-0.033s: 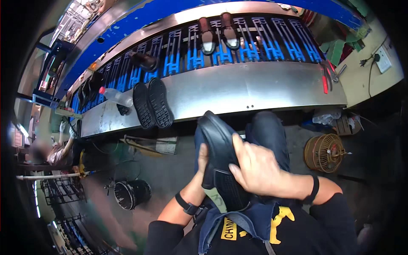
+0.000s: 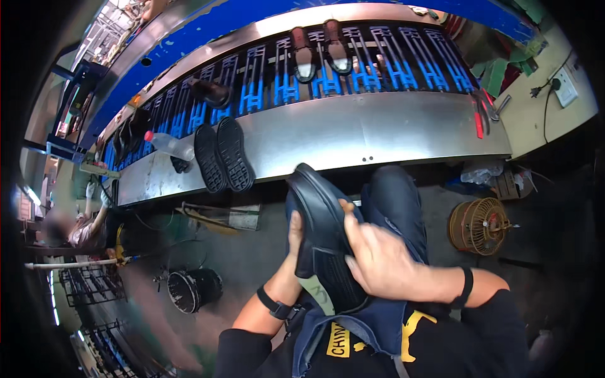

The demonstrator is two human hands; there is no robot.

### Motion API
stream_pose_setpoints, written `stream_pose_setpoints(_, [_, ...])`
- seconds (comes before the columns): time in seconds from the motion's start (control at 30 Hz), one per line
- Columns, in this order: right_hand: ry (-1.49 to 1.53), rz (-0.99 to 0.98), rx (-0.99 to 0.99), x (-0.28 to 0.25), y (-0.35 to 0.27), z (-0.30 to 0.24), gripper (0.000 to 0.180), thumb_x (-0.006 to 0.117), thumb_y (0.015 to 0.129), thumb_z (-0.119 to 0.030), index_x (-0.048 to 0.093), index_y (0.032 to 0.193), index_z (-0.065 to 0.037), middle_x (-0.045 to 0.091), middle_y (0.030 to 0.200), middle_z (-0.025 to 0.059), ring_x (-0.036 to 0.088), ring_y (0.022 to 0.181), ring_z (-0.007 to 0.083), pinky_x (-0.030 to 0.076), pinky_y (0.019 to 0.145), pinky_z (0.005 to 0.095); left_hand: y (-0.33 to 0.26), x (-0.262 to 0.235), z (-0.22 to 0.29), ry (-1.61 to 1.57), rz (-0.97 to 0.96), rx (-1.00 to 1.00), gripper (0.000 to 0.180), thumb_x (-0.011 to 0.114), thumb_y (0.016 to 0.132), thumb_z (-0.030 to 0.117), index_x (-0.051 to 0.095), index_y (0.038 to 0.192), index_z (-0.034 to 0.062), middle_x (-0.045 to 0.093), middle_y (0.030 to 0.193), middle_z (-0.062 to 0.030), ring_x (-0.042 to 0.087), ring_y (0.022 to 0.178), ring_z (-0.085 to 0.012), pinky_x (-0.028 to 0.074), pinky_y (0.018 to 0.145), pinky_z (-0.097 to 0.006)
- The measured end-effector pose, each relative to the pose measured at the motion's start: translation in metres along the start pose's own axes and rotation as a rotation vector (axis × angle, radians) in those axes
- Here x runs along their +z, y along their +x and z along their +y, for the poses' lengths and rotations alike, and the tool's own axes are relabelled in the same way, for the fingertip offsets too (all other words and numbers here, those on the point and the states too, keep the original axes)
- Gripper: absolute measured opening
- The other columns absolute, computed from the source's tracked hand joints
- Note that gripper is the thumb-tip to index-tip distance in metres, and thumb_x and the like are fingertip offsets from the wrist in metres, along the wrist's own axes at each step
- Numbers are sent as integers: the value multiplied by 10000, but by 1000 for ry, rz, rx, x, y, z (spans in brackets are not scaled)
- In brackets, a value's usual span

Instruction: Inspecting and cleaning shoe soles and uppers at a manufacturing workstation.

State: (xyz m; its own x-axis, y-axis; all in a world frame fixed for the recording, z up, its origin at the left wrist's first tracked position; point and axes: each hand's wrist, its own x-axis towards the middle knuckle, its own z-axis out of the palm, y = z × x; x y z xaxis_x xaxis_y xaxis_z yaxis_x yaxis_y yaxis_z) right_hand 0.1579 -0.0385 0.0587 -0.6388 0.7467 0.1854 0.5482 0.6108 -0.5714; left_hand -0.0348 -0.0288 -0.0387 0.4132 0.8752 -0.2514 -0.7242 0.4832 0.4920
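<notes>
So the black shoe [image 2: 320, 227] sits right between the fingers of both hands, toe pointing away. The left hand [image 2: 292, 258] has it gripped, thumb up along the sole edge [image 2: 306, 261], other fingers out of sight. The right hand [image 2: 387, 268] is blurry, fingers bent against the opposite side; can't tell if they're pinching anything. Looks pretty far along imo: upper [image 2: 328, 217] and sole edge seem joined, but whether it's finished, no clue. Beyond the left fingers, 2 soles [image 2: 236, 154] lie tread up on the bench [image 2: 315, 132], untouched.
</notes>
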Motion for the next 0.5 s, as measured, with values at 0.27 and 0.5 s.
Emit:
stream_pose_setpoints(0.27, [-78,215,-406,4,-20,41,736,667,689,-77,463,1394,-18,417,1442,292,421,1337,473,378,1073,552,39,29,39,-26,276,-20,437,560,998,389,614,1187,-2,673,1159,-132,668,1024,-233,541,932,-391])
stream_pose_setpoints(0.5, [610,330,163,-33,44,29,805,800,764,-170,385,1440,-33,501,1388,207,479,1318,372,384,1100,415,-26,-6,50,1599,208,459,462,485,1033,345,569,1257,-49,641,1090,-122,642,828,-158,529,736,-283])
